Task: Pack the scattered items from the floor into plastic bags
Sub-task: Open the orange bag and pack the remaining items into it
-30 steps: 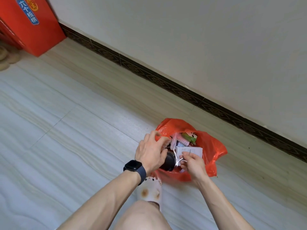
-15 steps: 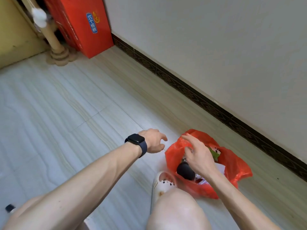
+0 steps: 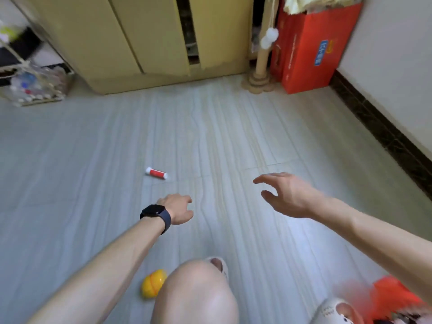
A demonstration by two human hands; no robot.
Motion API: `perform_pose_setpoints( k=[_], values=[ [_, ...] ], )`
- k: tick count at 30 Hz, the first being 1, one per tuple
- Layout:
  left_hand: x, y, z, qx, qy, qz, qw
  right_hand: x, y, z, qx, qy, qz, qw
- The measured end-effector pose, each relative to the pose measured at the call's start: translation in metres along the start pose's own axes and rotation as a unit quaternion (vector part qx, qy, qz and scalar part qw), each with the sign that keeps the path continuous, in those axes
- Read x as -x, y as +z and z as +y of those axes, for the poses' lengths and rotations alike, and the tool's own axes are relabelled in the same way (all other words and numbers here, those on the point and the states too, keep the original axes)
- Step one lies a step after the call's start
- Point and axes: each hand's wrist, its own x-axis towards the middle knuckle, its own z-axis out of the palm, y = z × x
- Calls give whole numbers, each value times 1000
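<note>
Head view, looking down over a bent knee [image 3: 196,293] at pale wood-grain floor [image 3: 233,136].

Left arm reaches forward from lower left, forearm bare, dark watch [image 3: 155,215] on the wrist. Left hand [image 3: 177,209] is seen back-up above the floor, fingers loosely curled under, holding nothing.

Right arm comes in from the right edge and angles toward centre. Right hand [image 3: 287,195] is palm down, its fingers [image 3: 264,180] spread and slightly bent, thumb apart below them. It is empty and touches nothing.

Task items: a small red tube [image 3: 156,173] with white ends lies on its side on the floor, beyond the left hand and apart from it. A yellow toy [image 3: 153,283] sits on the floor just left of the knee, under the left forearm. The red plastic bag [image 3: 392,298] is in the bottom right corner, blurred, under the right forearm and well apart from both hands. Its contents cannot be made out.

A white slipper [image 3: 332,312] shows next to the bag.

Background: yellow cabinet [image 3: 140,43] along the far wall, wire rack [image 3: 30,85] at far left, cardboard post [image 3: 263,54] beside a red box [image 3: 308,50] in the right corner. Dark baseboard [image 3: 383,136] runs along the right wall.
</note>
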Motion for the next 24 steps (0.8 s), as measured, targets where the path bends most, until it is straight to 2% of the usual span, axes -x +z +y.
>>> perform_pose_setpoints(
  k=[4, 8, 11, 15, 17, 20, 24],
  values=[
    [6, 76, -63, 68, -65, -77, 993, -60, 63, -40, 32, -42, -94, 994],
    [13, 141, -87, 112, -85, -148, 979, -97, 133, -66, 18, -32, -160, 987],
    [14, 179, -90, 116, -79, -170, 975, -107, 186, -69, -3, -3, -211, 977],
    [6, 206, -84, 63, -49, -182, 980, -106, 243, -55, 7, 40, -287, 957],
    [-5, 207, -84, 74, -54, -187, 978, -101, 261, -43, 24, 47, -289, 956],
    [-30, 199, -88, 208, -122, -156, 958, -93, 276, -31, 66, 41, -256, 964],
    [-74, 167, -89, 378, -170, -21, 910, -97, 277, -26, 55, 22, -231, 971]
  ],
)
